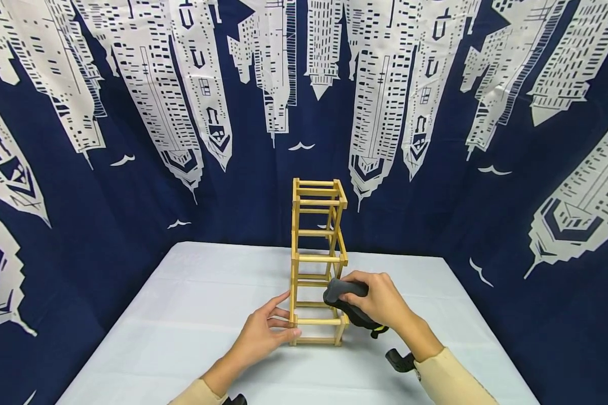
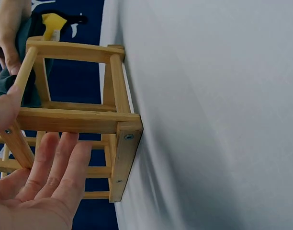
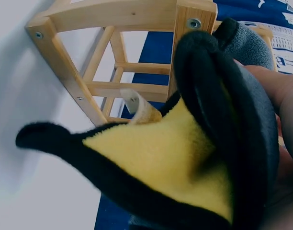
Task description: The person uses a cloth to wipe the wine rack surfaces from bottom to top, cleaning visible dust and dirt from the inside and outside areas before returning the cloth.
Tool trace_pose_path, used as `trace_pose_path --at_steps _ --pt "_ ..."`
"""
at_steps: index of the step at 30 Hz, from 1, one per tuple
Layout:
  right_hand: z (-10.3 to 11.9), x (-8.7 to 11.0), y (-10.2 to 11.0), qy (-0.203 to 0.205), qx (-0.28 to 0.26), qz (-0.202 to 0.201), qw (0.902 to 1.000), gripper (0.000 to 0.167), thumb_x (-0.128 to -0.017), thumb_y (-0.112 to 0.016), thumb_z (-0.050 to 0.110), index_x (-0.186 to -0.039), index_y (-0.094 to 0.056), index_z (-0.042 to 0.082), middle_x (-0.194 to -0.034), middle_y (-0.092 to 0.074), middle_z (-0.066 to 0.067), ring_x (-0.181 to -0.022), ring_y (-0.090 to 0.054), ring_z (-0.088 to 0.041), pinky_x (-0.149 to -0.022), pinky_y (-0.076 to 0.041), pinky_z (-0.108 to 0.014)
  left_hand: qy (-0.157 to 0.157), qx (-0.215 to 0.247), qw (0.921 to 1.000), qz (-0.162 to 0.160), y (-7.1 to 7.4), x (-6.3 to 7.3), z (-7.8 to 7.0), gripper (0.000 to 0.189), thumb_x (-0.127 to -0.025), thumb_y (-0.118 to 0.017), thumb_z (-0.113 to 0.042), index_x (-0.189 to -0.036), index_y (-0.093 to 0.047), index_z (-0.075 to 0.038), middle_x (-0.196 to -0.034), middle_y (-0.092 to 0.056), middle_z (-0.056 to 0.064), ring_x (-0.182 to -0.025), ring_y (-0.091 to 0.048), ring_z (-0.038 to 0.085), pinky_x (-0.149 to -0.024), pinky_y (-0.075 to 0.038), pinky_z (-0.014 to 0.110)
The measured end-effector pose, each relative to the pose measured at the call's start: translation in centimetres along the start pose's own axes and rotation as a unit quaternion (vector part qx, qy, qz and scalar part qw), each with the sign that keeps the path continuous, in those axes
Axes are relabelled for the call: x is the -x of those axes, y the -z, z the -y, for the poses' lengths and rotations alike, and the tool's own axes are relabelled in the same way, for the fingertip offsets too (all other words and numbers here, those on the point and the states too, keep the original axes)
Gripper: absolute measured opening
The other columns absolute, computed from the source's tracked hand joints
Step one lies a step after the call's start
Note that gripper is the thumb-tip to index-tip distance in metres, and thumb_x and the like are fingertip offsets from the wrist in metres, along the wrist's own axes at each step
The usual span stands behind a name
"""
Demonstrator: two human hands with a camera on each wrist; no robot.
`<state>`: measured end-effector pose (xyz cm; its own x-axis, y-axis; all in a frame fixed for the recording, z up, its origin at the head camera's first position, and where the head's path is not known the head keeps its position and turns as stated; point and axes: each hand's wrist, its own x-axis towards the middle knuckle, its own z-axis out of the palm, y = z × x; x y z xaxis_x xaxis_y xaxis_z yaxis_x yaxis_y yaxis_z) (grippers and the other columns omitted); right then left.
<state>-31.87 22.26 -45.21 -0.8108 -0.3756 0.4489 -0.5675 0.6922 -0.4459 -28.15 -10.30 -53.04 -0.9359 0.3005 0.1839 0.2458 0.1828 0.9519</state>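
Note:
A tall light-wood rack (image 1: 319, 259) with open square tiers stands upright on the table. My left hand (image 1: 257, 337) holds its lower front left corner; in the left wrist view the thumb lies over the frame (image 2: 70, 120) and the other fingers extend beneath a rail. On the opposite side, my right hand (image 1: 382, 298) grips a folded microfibre cloth (image 1: 344, 288) at the rack's right upright. Grey outside, the cloth has black edging and a yellow inner face (image 3: 161, 153) with a pale tag (image 3: 137, 105). Folds of the cloth hide part of that upright.
White fabric covers the table (image 1: 208, 292) under the rack. Navy curtains (image 1: 263, 197) printed with white upside-down buildings hang behind and along both sides. Black wrist-camera mounts (image 1: 399, 360) show below the forearms.

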Motion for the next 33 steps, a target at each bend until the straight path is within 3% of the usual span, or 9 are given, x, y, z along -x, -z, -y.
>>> trace_pose_path --at_steps 6,10,14,16,18,21,25,29,33 --pt "-0.3 0.6 0.7 -0.02 -0.019 0.015 0.9995 0.022 -0.097 -0.099 0.025 -0.117 -0.09 0.027 -0.115 -0.091 0.003 -0.097 -0.082 -0.009 -0.078 -0.065 -0.024 -0.025 -0.024 0.9994 -0.002 -0.2 0.1 0.2 0.089 -0.101 -0.095 -0.016 -0.175 -0.048 -0.003 -0.117 -0.084 0.016 -0.104 -0.087 0.016 -0.095 -0.072 0.027" --pt "-0.3 1.0 0.9 -0.015 -0.018 0.028 0.9993 0.022 -0.097 -0.099 0.026 -0.117 -0.09 0.026 -0.115 -0.091 0.002 -0.096 -0.081 -0.008 -0.078 -0.065 -0.024 -0.027 -0.075 0.9968 -0.004 0.1 0.1 -0.2 0.086 -0.103 -0.094 -0.028 -0.174 -0.051 -0.007 -0.121 -0.086 0.012 -0.102 -0.088 0.017 -0.091 -0.072 0.027" --pt "-0.4 0.9 0.6 -0.01 -0.019 0.026 0.9994 0.022 -0.097 -0.099 0.026 -0.117 -0.09 0.025 -0.118 -0.091 0.0 -0.101 -0.085 -0.015 -0.08 -0.067 -0.025 -0.048 -0.113 0.9905 -0.062 1.5 -1.0 -2.3 0.078 -0.104 -0.093 -0.033 -0.17 -0.059 -0.012 -0.141 -0.081 0.013 -0.113 -0.088 0.026 -0.094 -0.074 0.033" --pt "-0.5 0.9 0.5 -0.014 -0.022 0.023 0.9994 0.021 -0.097 -0.098 0.028 -0.117 -0.09 0.027 -0.118 -0.091 0.001 -0.102 -0.085 -0.016 -0.081 -0.067 -0.026 -0.078 -0.129 0.9841 -0.094 2.3 -2.3 -3.8 0.074 -0.104 -0.093 -0.031 -0.168 -0.061 -0.013 -0.15 -0.076 0.013 -0.123 -0.085 0.031 -0.102 -0.074 0.041" --pt "-0.6 1.0 0.5 -0.025 -0.023 0.019 0.9992 0.02 -0.097 -0.098 0.027 -0.115 -0.09 0.028 -0.117 -0.09 0.003 -0.103 -0.084 -0.014 -0.082 -0.066 -0.026 -0.119 -0.152 0.9759 -0.102 3.2 -3.9 -5.4 0.072 -0.105 -0.091 -0.029 -0.169 -0.061 -0.013 -0.159 -0.069 0.015 -0.136 -0.079 0.037 -0.108 -0.071 0.052" --pt "-1.0 1.2 0.4 -0.036 -0.024 0.013 0.999 0.02 -0.097 -0.099 0.026 -0.114 -0.09 0.029 -0.115 -0.09 0.005 -0.102 -0.083 -0.011 -0.082 -0.066 -0.026 -0.165 -0.187 0.9653 -0.078 4.3 -6.6 -7.2 0.069 -0.109 -0.086 -0.029 -0.17 -0.06 -0.011 -0.171 -0.061 0.016 -0.155 -0.066 0.041 -0.116 -0.067 0.059" --pt "-1.2 1.3 0.1 -0.038 -0.031 0.015 0.9987 0.02 -0.097 -0.098 0.025 -0.115 -0.089 0.028 -0.114 -0.09 0.005 -0.099 -0.082 -0.008 -0.08 -0.066 -0.024 -0.17 -0.235 0.9566 -0.03 5.4 -9.2 -8.2 0.062 -0.112 -0.082 -0.035 -0.165 -0.066 -0.007 -0.178 -0.059 0.012 -0.165 -0.057 0.039 -0.124 -0.062 0.061" --pt "-1.1 1.5 0.2 -0.022 -0.044 0.027 0.9984 0.02 -0.1 -0.096 0.027 -0.119 -0.089 0.025 -0.116 -0.091 0.001 -0.097 -0.081 -0.006 -0.078 -0.065 -0.024 -0.153 -0.263 0.9526 -0.014 6.1 -10.0 -8.2 0.057 -0.109 -0.086 -0.037 -0.159 -0.073 -0.011 -0.174 -0.064 0.007 -0.163 -0.061 0.036 -0.126 -0.06 0.059" --pt "-0.7 2.0 1.5 0.003 -0.041 0.052 0.9978 0.022 -0.1 -0.095 0.031 -0.121 -0.089 0.025 -0.115 -0.091 0.004 -0.096 -0.08 -0.003 -0.08 -0.065 -0.025 -0.163 -0.265 0.9504 -0.015 6.3 -10.4 -8.5 0.057 -0.105 -0.09 -0.037 -0.155 -0.076 -0.014 -0.17 -0.067 0.006 -0.162 -0.061 0.037 -0.126 -0.06 0.061"
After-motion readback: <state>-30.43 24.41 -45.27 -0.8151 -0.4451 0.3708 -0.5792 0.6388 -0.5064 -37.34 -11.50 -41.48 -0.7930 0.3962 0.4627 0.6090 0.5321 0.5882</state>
